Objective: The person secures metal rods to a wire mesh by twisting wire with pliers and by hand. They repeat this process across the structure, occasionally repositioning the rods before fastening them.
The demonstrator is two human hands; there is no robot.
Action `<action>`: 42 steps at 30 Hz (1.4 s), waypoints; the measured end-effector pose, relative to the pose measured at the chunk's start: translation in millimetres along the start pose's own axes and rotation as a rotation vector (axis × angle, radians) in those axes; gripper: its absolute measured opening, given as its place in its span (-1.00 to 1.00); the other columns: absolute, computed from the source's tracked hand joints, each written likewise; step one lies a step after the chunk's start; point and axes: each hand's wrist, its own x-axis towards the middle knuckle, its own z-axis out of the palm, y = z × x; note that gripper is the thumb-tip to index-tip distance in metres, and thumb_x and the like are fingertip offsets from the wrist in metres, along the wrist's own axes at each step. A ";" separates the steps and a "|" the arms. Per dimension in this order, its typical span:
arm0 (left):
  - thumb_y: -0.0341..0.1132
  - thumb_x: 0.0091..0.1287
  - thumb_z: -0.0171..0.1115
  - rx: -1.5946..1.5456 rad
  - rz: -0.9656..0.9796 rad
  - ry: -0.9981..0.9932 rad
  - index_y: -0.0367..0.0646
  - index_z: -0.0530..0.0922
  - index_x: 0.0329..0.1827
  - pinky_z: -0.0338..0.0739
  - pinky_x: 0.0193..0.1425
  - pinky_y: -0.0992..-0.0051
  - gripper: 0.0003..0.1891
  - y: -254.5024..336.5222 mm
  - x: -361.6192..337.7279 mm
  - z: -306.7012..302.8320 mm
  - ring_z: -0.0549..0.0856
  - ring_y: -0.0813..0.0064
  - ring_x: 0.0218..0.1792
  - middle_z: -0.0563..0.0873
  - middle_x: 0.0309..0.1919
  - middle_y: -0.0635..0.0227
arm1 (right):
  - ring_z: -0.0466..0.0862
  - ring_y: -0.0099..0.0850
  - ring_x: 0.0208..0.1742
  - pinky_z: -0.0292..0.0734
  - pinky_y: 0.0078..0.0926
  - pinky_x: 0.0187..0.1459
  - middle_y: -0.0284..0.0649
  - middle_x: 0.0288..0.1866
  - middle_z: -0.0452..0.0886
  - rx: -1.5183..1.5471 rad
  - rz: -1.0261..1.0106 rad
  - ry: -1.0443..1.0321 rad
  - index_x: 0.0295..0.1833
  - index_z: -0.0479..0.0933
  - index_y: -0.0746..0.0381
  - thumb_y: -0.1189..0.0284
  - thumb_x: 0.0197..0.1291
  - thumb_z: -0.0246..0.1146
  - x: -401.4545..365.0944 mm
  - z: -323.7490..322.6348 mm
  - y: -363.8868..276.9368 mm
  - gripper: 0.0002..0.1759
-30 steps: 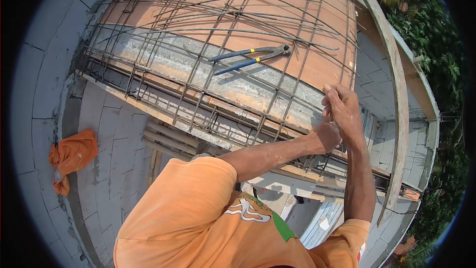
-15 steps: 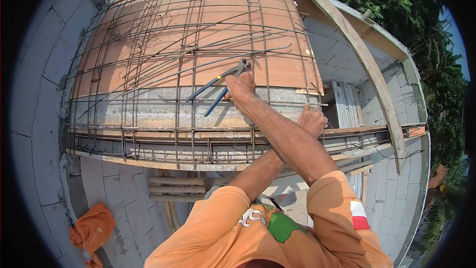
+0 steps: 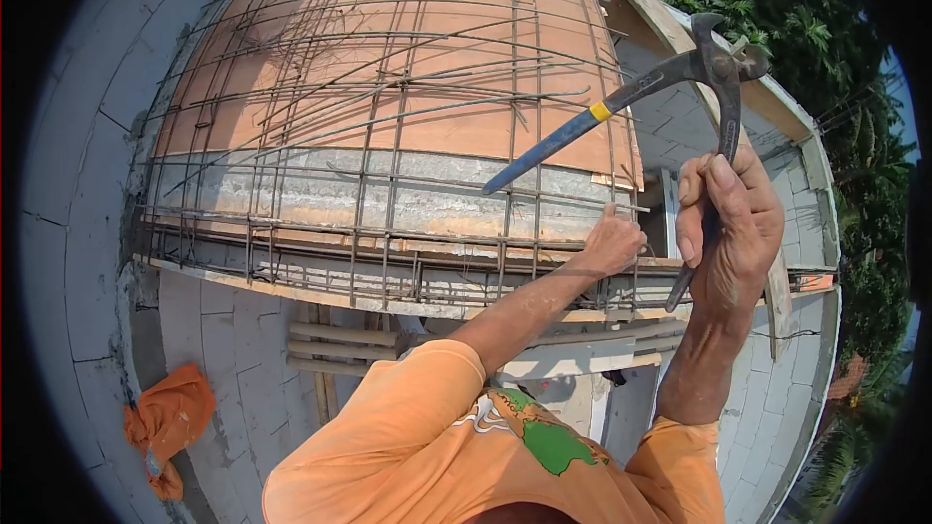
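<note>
My right hand (image 3: 733,223) is raised at the right, its fingers closed around one handle of a pair of end-cutting nippers (image 3: 720,66). The nippers have dark metal jaws and blue grips with a yellow band. Their other handle swings wide to the left, so the tool is spread apart. Lower down, my left hand (image 3: 614,241) is curled at the right end of a steel rebar rod (image 3: 582,200), with a fingertip up against it. Its other fingers are partly hidden from above.
A rebar grid (image 3: 388,87) lies over an orange-brown plywood sheet (image 3: 320,29), with loose rods across it. A rebar beam cage (image 3: 417,277) runs along the near edge. Block walls (image 3: 78,233) stand around; a wooden plank (image 3: 641,0) slants at right. An orange cloth (image 3: 170,412) hangs lower left.
My right hand has swung from the middle of the grid, across my left arm, up and right with the nippers. My arms are uncrossed now. My left hand stays by the rod's end.
</note>
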 end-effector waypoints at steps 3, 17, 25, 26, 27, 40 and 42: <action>-0.19 0.14 0.39 0.061 0.051 -0.071 -0.02 0.75 -0.51 0.36 0.11 0.11 -0.85 -1.1 1.6 1.1 0.72 0.31 -0.25 0.72 -0.55 0.32 | 0.77 -0.22 -0.37 0.70 -0.59 -0.67 0.20 -0.04 0.57 0.032 0.016 -0.135 0.04 0.42 0.48 0.11 0.42 0.20 -41.3 -35.0 -8.6 -0.46; -0.07 0.30 0.33 0.022 0.042 -0.189 0.11 0.80 -0.27 0.28 0.07 0.12 -0.82 -2.1 2.0 -4.6 0.70 0.34 -0.18 0.78 -0.39 0.41 | 0.71 0.13 0.05 0.67 0.18 0.08 0.24 -0.03 0.61 0.513 0.735 0.112 -0.18 0.50 0.38 0.50 0.26 0.25 -240.6 -69.8 45.3 -0.85; -0.14 0.28 0.35 -0.022 0.073 -0.195 0.06 0.80 -0.21 0.26 0.10 0.12 -0.84 -2.5 5.0 -9.4 0.70 0.34 -0.18 0.80 -0.34 0.36 | 0.57 0.05 -0.12 0.45 -0.03 -0.07 0.02 -0.22 0.51 -1.612 0.505 -0.293 -0.19 0.47 0.36 0.69 -0.02 0.23 -213.4 -151.1 20.4 -0.78; -0.14 0.31 0.34 -0.007 0.074 -0.219 0.07 0.80 -0.14 0.24 0.12 0.14 -0.82 -2.7 4.1 -9.9 0.69 0.35 -0.17 0.81 -0.30 0.38 | 0.57 0.01 -0.13 0.45 -0.03 -0.07 0.03 -0.24 0.50 -1.744 0.422 -0.358 -0.21 0.48 0.36 0.70 -0.06 0.24 -209.3 -158.6 26.1 -0.77; -0.18 0.28 0.36 -0.012 0.055 -0.262 0.06 0.80 -0.12 0.24 0.13 0.14 -0.81 -2.5 4.3 -11.9 0.69 0.34 -0.16 0.81 -0.28 0.36 | 0.57 0.01 -0.13 0.45 -0.03 -0.07 0.03 -0.24 0.50 -1.753 0.420 -0.363 -0.21 0.48 0.36 0.70 -0.06 0.24 -202.8 -162.2 31.6 -0.77; -0.37 0.20 0.33 -0.077 0.030 -0.148 0.00 0.82 -0.28 0.29 0.17 0.20 -0.87 -5.9 1.2 -6.8 0.71 0.33 -0.25 0.77 -0.44 0.27 | 0.54 -0.21 -0.07 0.35 -0.08 0.13 -0.05 -0.13 0.50 -2.379 -0.188 -0.557 -0.16 0.54 0.36 0.60 0.10 0.24 -60.9 -142.9 33.8 -0.84; -0.42 0.15 0.34 -0.054 0.049 -0.129 -0.01 0.81 -0.34 0.31 0.17 0.21 -0.88 -5.9 0.6 -8.0 0.71 0.34 -0.27 0.75 -0.48 0.26 | 0.56 -0.18 -0.09 0.37 -0.09 0.14 -0.03 -0.16 0.54 -2.295 0.092 -0.661 -0.16 0.55 0.37 0.57 0.12 0.25 -45.2 -142.8 33.2 -0.83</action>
